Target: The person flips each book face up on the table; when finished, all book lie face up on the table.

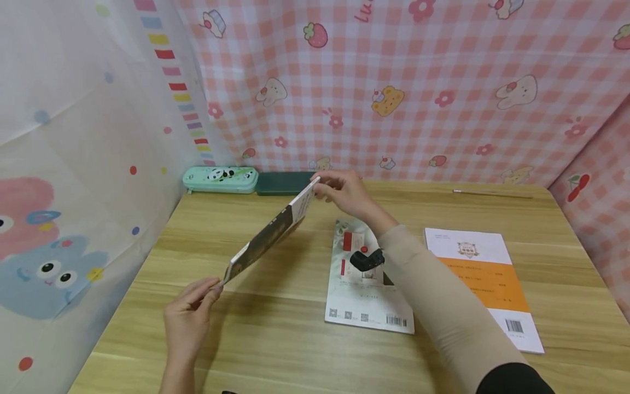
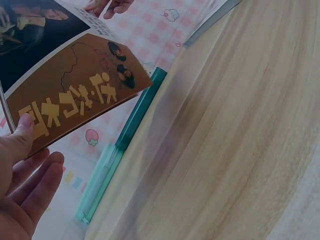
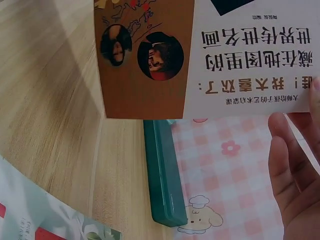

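Observation:
A book [image 1: 268, 235] is held in the air above the left part of the table, tilted with its far end higher. Its cover [image 2: 80, 95] has a brown band with large gold characters and small round portraits; a white part with printed text [image 3: 252, 65] shows in the right wrist view. My left hand [image 1: 189, 312] pinches its near end, thumb on the cover. At the far, raised end, my right hand [image 1: 346, 194] grips the edge. On the table under the right forearm lies a second book [image 1: 369, 306], pale green and white, partly hidden by that arm.
A third book [image 1: 492, 279], white and orange, lies to the right. Along the back edge sit a mint panda pencil case [image 1: 221, 180], a dark green case [image 1: 283, 183] and, farther right, a thin pencil [image 1: 492, 193]. Patterned cloth [image 1: 369, 131] hangs behind the wooden table [image 1: 275, 345].

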`<state>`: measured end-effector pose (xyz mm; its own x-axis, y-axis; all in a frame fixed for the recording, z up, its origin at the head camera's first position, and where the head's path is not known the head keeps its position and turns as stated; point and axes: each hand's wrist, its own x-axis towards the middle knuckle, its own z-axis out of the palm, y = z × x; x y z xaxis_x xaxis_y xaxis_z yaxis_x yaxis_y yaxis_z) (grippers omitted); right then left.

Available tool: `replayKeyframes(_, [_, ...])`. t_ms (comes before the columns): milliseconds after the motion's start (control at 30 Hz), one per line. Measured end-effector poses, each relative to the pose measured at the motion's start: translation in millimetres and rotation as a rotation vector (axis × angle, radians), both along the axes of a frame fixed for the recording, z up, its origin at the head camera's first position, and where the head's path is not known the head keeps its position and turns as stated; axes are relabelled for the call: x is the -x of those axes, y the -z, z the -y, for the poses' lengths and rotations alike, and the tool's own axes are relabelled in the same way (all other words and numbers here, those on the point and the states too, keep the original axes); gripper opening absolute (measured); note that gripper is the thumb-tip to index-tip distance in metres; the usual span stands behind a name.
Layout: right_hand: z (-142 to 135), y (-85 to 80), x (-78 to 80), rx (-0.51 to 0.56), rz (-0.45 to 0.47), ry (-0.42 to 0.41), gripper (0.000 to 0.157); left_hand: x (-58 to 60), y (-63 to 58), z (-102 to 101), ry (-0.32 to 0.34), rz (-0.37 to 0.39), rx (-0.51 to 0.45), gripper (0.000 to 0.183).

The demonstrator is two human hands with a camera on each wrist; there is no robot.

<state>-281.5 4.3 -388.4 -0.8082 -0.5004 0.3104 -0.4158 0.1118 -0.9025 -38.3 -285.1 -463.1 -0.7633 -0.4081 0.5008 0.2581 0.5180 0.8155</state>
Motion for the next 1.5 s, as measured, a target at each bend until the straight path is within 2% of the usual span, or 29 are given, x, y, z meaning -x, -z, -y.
replayKeyframes(67, [0, 1.0, 2.2, -0.002, -0.022, 0.016, 0.021, 0.1, -0.5, -1, -0.002, 0.004, 0.006, 0.017])
replayKeyframes(100, [0, 4.5, 5.7, -0.002, -0.036, 0.026, 0.021, 0.5, 2.9, 1, 0.005, 0.002, -0.003, 0.017])
replayKeyframes(233, [2, 1.6, 6.3, -0.006, -0.037, 0.055, 0.023, -1.7, 1.0, -2, 0.009, 0.04, -0.053, 0.016])
replayKeyframes(467, [10, -4.5, 6.6, 0.017, 0.045, 0.126, 0.025, -5.3, -0.7, -7, -0.041, 0.122, -0.076, 0.018])
replayKeyframes(633, [14, -4.5, 5.1, 0.012, 0.085, 0.179, 0.023, -7.4, -2.2, -10, -0.036, 0.157, -0.083, 0.017])
replayKeyframes(900, [20, 0.7, 5.3, -0.089, 0.024, 0.231, 0.024, -10.6, -2.7, -11, -0.035, 0.197, -0.126, 0.015])
replayKeyframes(1067, [24, 6.5, 7.9, -0.088, 0.007, 0.234, 0.026, -10.1, -2.5, -11, -0.025, 0.222, -0.176, 0.017])
replayKeyframes(1267, [27, 15.9, 9.5, -0.082, 0.045, 0.228, 0.033, -6.1, -1.6, -10, 0.016, 0.309, -0.246, 0.02])
replayKeyframes(1400, [30, 22.8, 11.4, -0.092, 0.063, 0.19, 0.042, -3.1, -0.5, -9, 0.035, 0.34, -0.293, 0.023])
replayKeyframes(1500, [33, 27.9, 12.0, -0.075, 0.121, 0.136, 0.049, -1.2, 0.5, -8, 0.05, 0.342, -0.294, 0.025])
